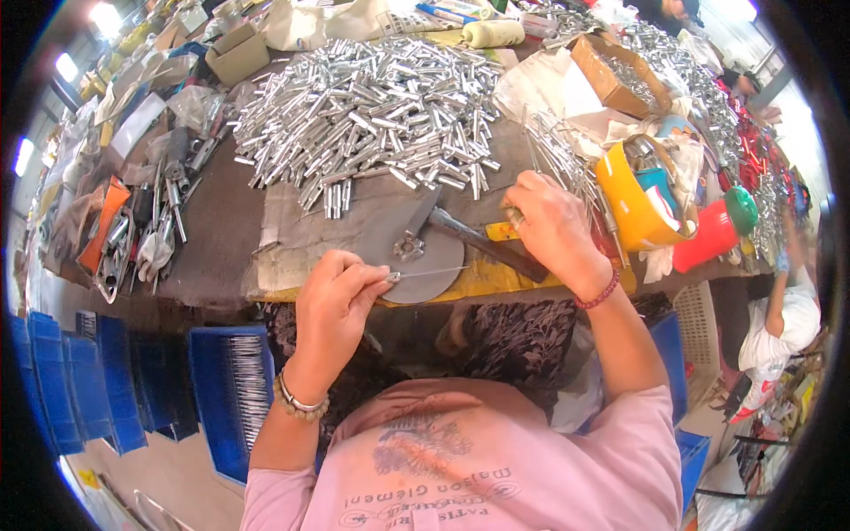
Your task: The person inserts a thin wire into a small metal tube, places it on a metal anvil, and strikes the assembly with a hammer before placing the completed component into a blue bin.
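My left hand [339, 301] pinches a thin metal rod [434, 271] by a small silver fitting at its end, and the rod points right over a round grey disc [425, 287]. Small metal pieces [408, 247] lie on that disc. A hammer [482, 241] with a dark handle rests across its right side. Just beyond the handle, my right hand [556, 226] has its fingers curled together beside a small yellow piece [502, 232]; what they hold, if anything, is hidden. A bundle of thin rods [560, 150] lies past the right hand.
A large heap of silver metal tubes [372, 106] covers the back of the bench. Pliers and other tools [159, 203] lie at left. A yellow container [630, 199] and a red bottle with green lid [708, 234] stand at right. Blue bins [208, 398] sit below left.
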A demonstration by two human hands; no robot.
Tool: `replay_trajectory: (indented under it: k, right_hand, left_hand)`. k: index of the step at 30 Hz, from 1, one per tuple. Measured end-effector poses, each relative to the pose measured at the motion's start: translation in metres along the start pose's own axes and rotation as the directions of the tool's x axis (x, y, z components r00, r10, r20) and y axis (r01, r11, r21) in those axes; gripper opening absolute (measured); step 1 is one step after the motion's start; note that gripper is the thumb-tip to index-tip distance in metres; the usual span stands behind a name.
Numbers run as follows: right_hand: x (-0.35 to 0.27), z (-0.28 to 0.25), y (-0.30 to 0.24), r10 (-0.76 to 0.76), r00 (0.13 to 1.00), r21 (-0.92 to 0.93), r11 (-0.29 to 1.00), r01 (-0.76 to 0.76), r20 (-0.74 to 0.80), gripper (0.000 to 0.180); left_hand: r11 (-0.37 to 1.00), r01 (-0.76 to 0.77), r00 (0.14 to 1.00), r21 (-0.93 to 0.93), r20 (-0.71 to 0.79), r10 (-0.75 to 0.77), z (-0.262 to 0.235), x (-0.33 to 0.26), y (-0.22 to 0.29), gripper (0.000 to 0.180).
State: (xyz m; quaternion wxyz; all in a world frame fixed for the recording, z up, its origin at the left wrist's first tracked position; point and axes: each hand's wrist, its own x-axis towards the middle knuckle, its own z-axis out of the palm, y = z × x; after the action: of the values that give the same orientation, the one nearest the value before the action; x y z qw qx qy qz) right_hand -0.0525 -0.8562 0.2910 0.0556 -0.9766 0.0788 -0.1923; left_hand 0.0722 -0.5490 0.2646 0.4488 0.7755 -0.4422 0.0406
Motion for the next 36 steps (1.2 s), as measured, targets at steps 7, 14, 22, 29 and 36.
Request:
replay_trajectory:
  k: [7,14,22,29,36]
  right_hand:
    - [0.005,-0.015,-0.036,-0.020,0.993,0.219,0.975,0.044,-0.114,0.013]
    - [0.012,0.011,-0.106,-0.230,0.961,0.403,0.873,0.274,-0.155,0.032]
    - [0.012,0.023,-0.112,-0.090,0.995,0.716,0.692,0.087,-0.034,0.042]
    - [0.013,0.021,-0.112,-0.139,0.990,0.654,0.746,0.130,-0.039,0.041]
    - [0.020,0.013,-0.119,-0.225,0.973,0.521,0.826,0.216,-0.046,0.039]
  left_hand:
    - [0.999,-0.035,0.999,0.027,-0.012,0.035,0.002,0.000,-0.005,0.021]
    - [0.991,-0.093,0.996,0.099,0.025,0.091,0.000,0.001,-0.004,0.021]
    - [0.989,-0.113,0.993,0.095,-0.032,0.117,0.000,0.000,-0.004,0.016]
    - [0.992,-0.093,0.995,0.083,-0.021,0.095,-0.002,0.000,-0.003,0.016]
    - [0.995,-0.083,0.996,0.062,-0.011,0.084,-0.002,-0.001,-0.003,0.016]
